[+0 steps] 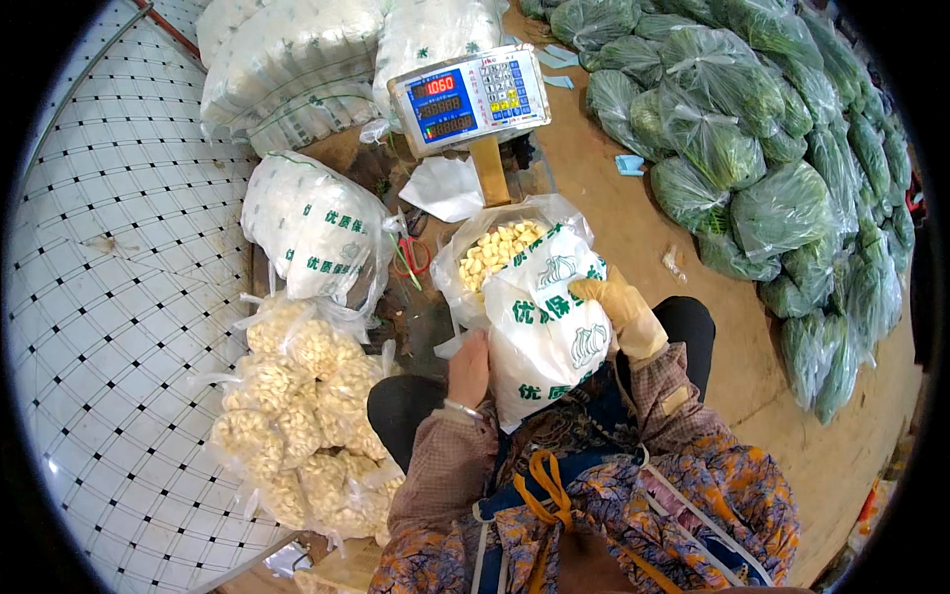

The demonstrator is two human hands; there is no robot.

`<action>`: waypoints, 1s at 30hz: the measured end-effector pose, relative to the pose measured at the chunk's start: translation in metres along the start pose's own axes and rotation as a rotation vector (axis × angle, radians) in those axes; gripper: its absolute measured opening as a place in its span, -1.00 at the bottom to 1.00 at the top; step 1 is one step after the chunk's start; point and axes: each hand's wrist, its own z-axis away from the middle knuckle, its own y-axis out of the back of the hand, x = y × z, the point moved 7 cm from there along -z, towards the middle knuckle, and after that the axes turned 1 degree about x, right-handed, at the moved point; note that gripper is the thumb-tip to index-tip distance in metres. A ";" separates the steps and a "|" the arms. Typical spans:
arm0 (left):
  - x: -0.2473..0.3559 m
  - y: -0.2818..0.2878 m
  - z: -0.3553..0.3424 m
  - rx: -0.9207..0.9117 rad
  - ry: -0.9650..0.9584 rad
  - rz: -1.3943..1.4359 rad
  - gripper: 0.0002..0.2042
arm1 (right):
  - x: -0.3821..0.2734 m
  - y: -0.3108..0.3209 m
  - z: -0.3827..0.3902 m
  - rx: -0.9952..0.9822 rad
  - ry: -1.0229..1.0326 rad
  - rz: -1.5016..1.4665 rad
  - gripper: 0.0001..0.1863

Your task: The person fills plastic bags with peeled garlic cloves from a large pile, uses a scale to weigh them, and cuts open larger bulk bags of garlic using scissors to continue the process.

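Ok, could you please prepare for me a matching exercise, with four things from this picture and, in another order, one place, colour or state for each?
Column one:
1. left hand
2. scissors
3. bagged green vegetables
4. right hand

Column two:
A. piled at the picture's upper right
B. gloved in a yellowish colour
C. bare
D. red-handled

Right pairs: 1-C, 2-D, 3-A, 4-B.

A smooth white plastic bag (546,337) with green print overlaps part of an open, translucent bag (451,269), where pale, peeled garlic cloves (493,253) lie heaped.
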 end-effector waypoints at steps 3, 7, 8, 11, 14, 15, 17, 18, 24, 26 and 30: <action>-0.020 -0.030 -0.010 -0.229 0.447 0.400 -0.43 | -0.009 -0.003 0.011 -0.052 0.024 -0.077 -0.53; 0.011 -0.058 -0.020 -0.438 0.516 1.037 -0.41 | -0.010 0.001 0.018 -0.070 0.056 0.041 -0.56; 0.013 -0.059 -0.025 -0.434 0.513 1.034 -0.41 | -0.011 -0.001 0.020 -0.075 0.059 0.039 -0.56; 0.031 -0.056 -0.040 -0.434 0.316 1.149 -0.39 | -0.007 -0.002 0.026 -0.079 0.070 0.163 -0.57; 0.035 -0.047 -0.043 -0.372 0.319 1.121 -0.49 | 0.002 0.000 0.036 -0.074 0.110 0.215 -0.59; 0.036 -0.044 -0.042 -0.385 0.321 1.113 -0.51 | 0.002 -0.002 0.042 -0.064 0.123 0.351 -0.59; 0.046 -0.034 -0.040 -0.414 0.263 1.137 -0.56 | 0.001 -0.009 0.057 -0.074 0.188 0.485 -0.62; 0.050 -0.030 -0.036 -0.417 0.261 1.140 -0.56 | 0.002 -0.012 0.062 -0.071 0.190 0.489 -0.62; 0.029 0.041 -0.019 -0.130 0.226 0.833 -0.61 | -0.009 -0.072 0.076 -0.115 0.424 0.702 -0.64; 0.007 0.095 -0.013 0.140 -0.089 0.546 -0.63 | -0.004 -0.107 0.072 -0.196 0.412 0.706 -0.62; 0.030 0.167 0.000 0.265 -0.151 0.708 -0.56 | -0.006 -0.174 0.072 -0.356 0.471 0.580 -0.60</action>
